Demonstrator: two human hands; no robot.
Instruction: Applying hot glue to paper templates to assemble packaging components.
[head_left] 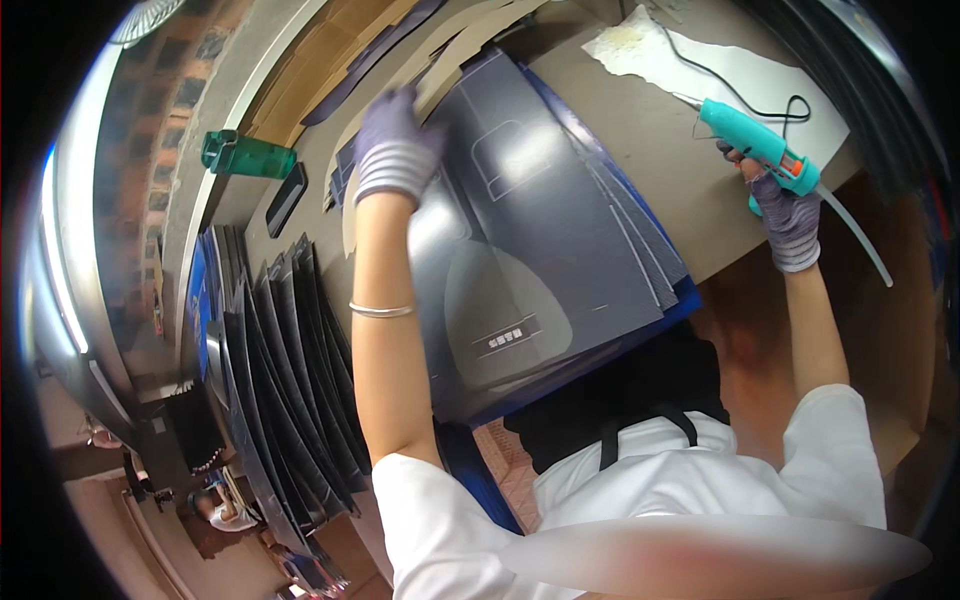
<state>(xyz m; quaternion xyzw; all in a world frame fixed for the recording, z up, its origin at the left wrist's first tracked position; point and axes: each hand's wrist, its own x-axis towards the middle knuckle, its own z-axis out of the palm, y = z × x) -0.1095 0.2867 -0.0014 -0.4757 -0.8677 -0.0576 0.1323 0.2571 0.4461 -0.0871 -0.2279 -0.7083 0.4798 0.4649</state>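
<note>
- Observed left hand (398, 130) stretched forward on a nearly straight arm, gloved, above the left part of the printed panels (560, 200).
- Recorded left grip as loose-looking, with fingers extended and thumb apart; blurred, so cannot tell whether touching or grasping a panel edge.
- Observed right hand (792, 215) reached forward and well out to the right, also gloved, with forearm directed nearly straight ahead.
- Found right grip closed around the handle of the turquoise glue gun (745, 135).
- Located glue gun above the right-hand part of the table (640, 140), apart from the printed panels, with nozzle toward the upper left.
- Counted one glue gun, one pale glue stick (855, 235) protruding from its rear, one black cord (700, 68) and one white sheet (640, 50).
- Counted one pile of printed panels, fanned at the right edge; cannot tell full number.
- Counted one green bottle (250, 155) and one black phone-like device (286, 200) just beside it.
- Counted at least six black panels (300, 380) in a row at left; exact number unclear.
- Counted one metal bangle (381, 311) on left forearm.
</note>
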